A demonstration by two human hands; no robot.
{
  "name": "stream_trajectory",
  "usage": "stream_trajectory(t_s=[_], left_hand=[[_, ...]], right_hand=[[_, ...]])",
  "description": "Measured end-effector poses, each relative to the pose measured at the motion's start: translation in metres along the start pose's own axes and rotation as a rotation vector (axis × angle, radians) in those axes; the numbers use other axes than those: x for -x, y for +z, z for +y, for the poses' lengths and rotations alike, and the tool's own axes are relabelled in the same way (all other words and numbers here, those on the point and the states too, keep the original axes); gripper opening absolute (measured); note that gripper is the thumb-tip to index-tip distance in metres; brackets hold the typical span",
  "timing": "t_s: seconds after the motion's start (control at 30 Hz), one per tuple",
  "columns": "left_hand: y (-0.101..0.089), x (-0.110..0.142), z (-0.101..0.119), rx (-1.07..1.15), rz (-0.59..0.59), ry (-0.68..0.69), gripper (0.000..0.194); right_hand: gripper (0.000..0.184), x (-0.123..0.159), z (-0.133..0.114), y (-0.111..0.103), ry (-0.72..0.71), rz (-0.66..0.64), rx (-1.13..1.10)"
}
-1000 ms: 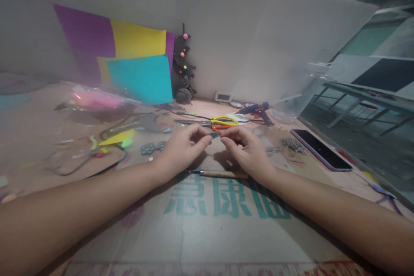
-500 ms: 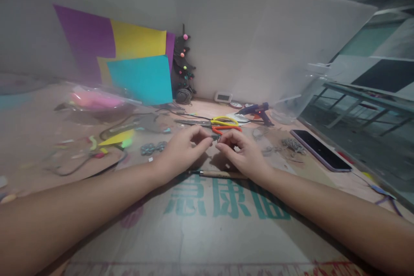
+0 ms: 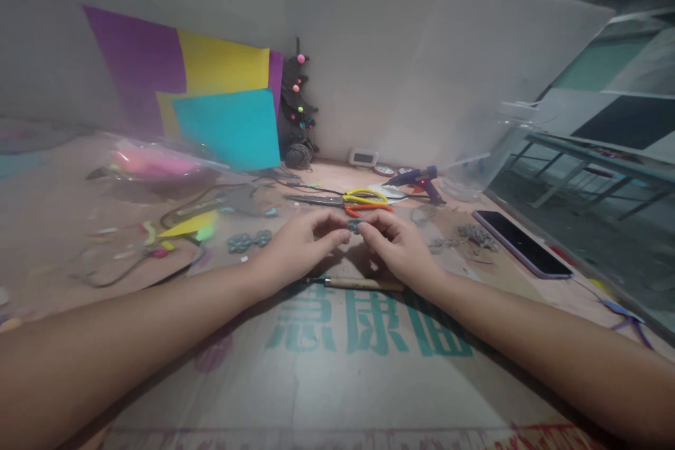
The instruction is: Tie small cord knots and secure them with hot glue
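Observation:
Between my fingertips is a small grey-blue piece (image 3: 354, 226), mostly covered, its kind too small to make out. My left hand (image 3: 303, 242) pinches it from the left with thumb and fingers. From the other side my right hand (image 3: 398, 242) pinches it too. Just below both hands lies a wooden-handled tool (image 3: 363, 284) with a thin dark metal end. Behind the fingers rest scissors (image 3: 363, 200) with one yellow and one orange handle loop. A cluster of grey-blue coiled pieces (image 3: 249, 241) sits to the left of my left hand.
A dark blue glue gun (image 3: 419, 179) with a red light stands at the back. On the right are a phone (image 3: 522, 242) and a tangle of grey cord (image 3: 477, 235). Coloured sheets (image 3: 226, 130) lean on the wall beside a decorated little tree (image 3: 299, 105). Scraps litter the left.
My fingertips have shifted slightly, and more of the small grey-blue piece shows between them. The hands stay in nearly the same place; the view has moved a little.

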State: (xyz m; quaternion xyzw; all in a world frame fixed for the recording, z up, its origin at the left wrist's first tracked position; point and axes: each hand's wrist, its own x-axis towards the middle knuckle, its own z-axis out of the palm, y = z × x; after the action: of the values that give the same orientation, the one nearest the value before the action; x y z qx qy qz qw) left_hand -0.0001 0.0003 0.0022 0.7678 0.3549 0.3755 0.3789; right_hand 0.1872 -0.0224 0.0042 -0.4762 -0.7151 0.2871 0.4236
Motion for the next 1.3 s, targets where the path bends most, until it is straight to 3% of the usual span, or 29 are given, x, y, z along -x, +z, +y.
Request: stream_trajectory(t_s=[0.2,0.57,0.77,0.87,1.03,1.2,1.3], left_hand=[[-0.0002,-0.0009,-0.0009,0.117,0.026,-0.04,0.031],[0.0009,-0.0008,0.0016,-0.049,-0.001,-0.081,0.02],[0.0001,-0.0006,0.002,-0.095,0.032,-0.065,0.021],[0.0005,-0.0001,-0.0005,-0.042,0.011,-0.024,0.025],[0.0011,0.0011,-0.0023,0.105,-0.047,-0.07,0.031],[-0.0008,-0.0006,-0.0048,0.11,0.07,-0.005,0.034],[-0.0027,-0.002,-0.0064,0.138,0.146,-0.042,0.033]], right_hand=[[0.02,-0.0014,0.0006,-0.0006,-0.019,-0.015,0.052],[0.019,-0.0013,0.0022,-0.0006,-0.084,-0.066,0.143],[0.018,-0.002,0.0051,-0.0003,-0.075,-0.027,0.075],[0.015,-0.0021,0.0055,-0.0001,-0.078,0.001,0.109],[0.013,-0.0031,0.0046,-0.0007,-0.103,0.028,0.128],[0.013,-0.0033,0.0035,-0.0006,-0.102,0.028,0.154],[0.013,-0.0026,0.003,-0.0002,-0.091,0.033,0.162]])
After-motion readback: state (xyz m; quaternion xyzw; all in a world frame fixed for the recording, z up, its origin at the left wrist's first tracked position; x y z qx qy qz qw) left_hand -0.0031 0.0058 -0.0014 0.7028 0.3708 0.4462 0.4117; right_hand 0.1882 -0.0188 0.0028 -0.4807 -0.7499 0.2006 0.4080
